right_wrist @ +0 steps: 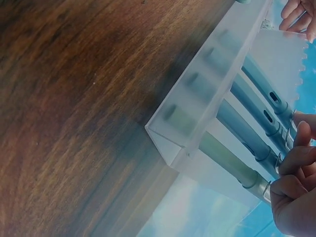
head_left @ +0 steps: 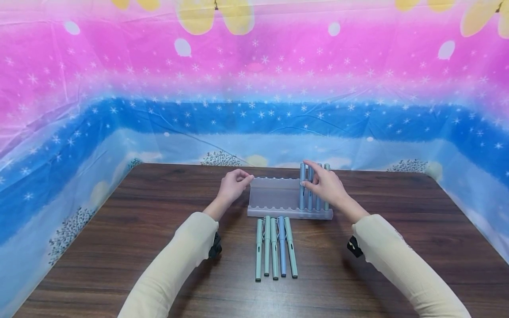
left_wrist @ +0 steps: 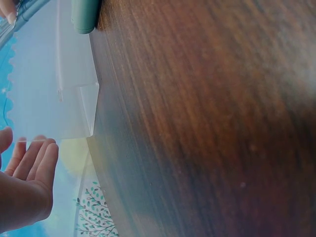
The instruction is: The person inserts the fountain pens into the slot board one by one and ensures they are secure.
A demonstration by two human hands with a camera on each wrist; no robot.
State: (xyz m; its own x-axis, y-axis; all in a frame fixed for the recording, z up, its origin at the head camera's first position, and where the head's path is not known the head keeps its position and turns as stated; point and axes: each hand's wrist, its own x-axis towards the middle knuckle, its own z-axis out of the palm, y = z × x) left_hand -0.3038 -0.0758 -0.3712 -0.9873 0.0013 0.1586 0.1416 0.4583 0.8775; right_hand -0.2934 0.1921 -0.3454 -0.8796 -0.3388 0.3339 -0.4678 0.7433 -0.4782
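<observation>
A translucent pen rack (head_left: 274, 194) with notched edges stands on the table. Several capped pens lean upright in its right-hand slots, among them a green pen (right_wrist: 229, 163) at the far right end. My right hand (head_left: 328, 187) pinches the leftmost racked pen (head_left: 302, 196), a blue-grey one, with thumb and index finger near its upper part. Its other fingers are curled by the neighbouring pens. At the rack's upper left corner, my left hand (head_left: 232, 187) pinches the edge; in the left wrist view its fingertips reach the clear panel.
In front of the rack lie several loose pens side by side, mostly green, such as one green pen (head_left: 259, 251), plus a blue pen (head_left: 282, 249). Below them is the wooden table (head_left: 199, 282). A patterned cloth (head_left: 254, 119) hangs around the table's back and sides.
</observation>
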